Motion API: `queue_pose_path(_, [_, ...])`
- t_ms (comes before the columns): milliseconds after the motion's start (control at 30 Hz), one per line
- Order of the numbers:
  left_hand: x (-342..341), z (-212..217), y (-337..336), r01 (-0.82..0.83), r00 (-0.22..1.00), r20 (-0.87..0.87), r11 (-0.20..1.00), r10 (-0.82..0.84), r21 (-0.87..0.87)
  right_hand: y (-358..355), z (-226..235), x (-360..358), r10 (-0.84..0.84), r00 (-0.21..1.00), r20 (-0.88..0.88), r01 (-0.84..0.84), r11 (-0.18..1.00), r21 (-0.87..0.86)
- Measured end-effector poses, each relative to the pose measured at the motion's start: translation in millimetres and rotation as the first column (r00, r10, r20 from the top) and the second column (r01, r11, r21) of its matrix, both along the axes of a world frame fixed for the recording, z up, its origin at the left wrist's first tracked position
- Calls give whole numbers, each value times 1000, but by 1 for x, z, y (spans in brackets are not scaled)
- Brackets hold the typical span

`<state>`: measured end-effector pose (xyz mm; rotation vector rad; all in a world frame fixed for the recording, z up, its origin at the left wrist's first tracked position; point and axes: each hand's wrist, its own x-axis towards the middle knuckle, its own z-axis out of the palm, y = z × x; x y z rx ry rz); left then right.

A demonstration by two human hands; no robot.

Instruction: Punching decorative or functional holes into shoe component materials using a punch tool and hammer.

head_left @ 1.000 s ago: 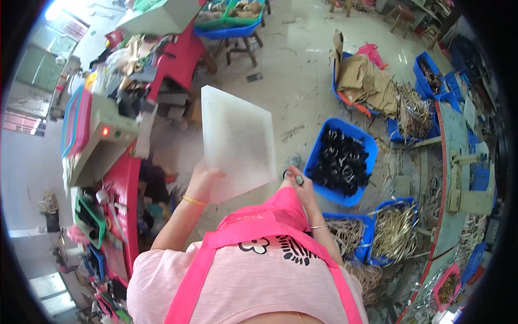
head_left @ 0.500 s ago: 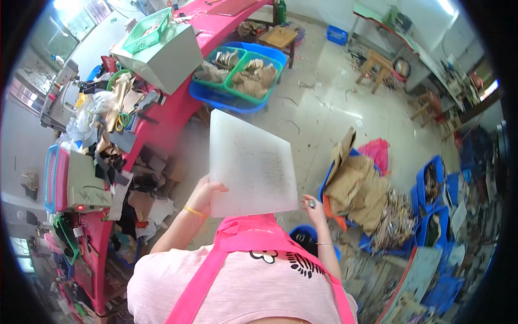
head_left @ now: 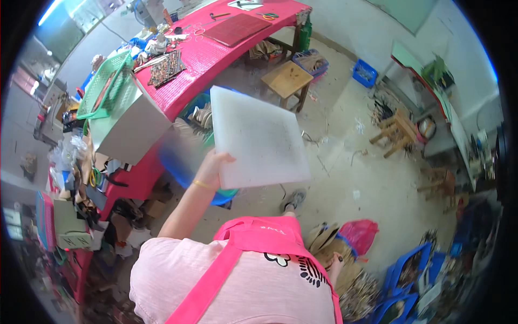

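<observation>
Ok, L hand [head_left: 213, 167] grips wht slab [head_left: 261, 140]; R hand [head_left: 335, 265] nr pink bag [head_left: 361, 235].

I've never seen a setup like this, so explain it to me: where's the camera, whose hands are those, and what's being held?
There's no robot here: these are a person's own bare hands. The view comes from a wide fisheye camera worn on the head, looking down, so straight edges bend near the rim. The pink apron at the bottom is the wearer's.

The left hand grips a thick, whitish board by its lower left edge. The right hand is low at the person's side; something small and dark shows at its fingers, too small to identify.

Beyond, a pink-covered table carries a red mat and scissors. A wooden stool stands beside it.
</observation>
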<state>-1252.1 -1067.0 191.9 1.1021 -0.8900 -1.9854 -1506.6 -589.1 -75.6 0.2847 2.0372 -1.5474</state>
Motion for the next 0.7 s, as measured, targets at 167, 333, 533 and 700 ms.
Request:
queue_pose_path(167, [-128, -44, -134, -161, 976, -128, 980, 176, 115, -138, -7, -192, 114, 993, 8, -114, 991, 68])
queue_pose_path(333, [-216, -51, -286, -366, 896, -214, 921, 388, 135, -331, 62, -345, 328, 940, -98, -314, 940, 137])
queue_pose_path(533, [-267, -60, -473, -577, 769, -279, 812, 575, 81, -536, 98, -430, 699, 636, -326, -631, 715, 301])
queue_pose_path(700, [-281, -96, -648, -555, 750, -415, 832, 515, 30, -656, 77, -428, 819, 413, -399, -739, 557, 380])
